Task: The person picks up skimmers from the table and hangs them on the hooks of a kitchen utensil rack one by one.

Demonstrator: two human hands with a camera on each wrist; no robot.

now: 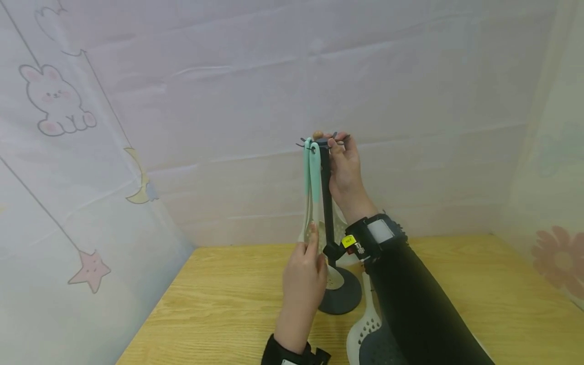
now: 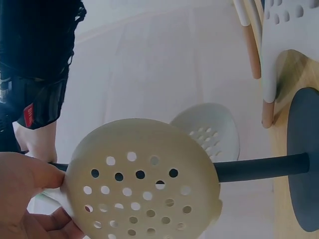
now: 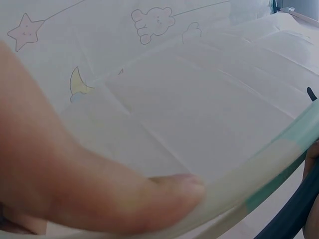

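Fingers of the left hand (image 1: 303,276) pinch the perforated skimmer (image 2: 142,191) head; the right hand (image 1: 345,170) grips the utensil stand (image 1: 326,203) top.

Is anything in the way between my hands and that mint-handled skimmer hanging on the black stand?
Nothing visible. The left hand already holds the perforated bowl of the skimmer, and the right hand is at the hooks on top of the stand, beside its mint handle.

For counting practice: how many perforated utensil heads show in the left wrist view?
3: skimmer at the left hand, spoon behind it, spatula top right; more may be hidden.
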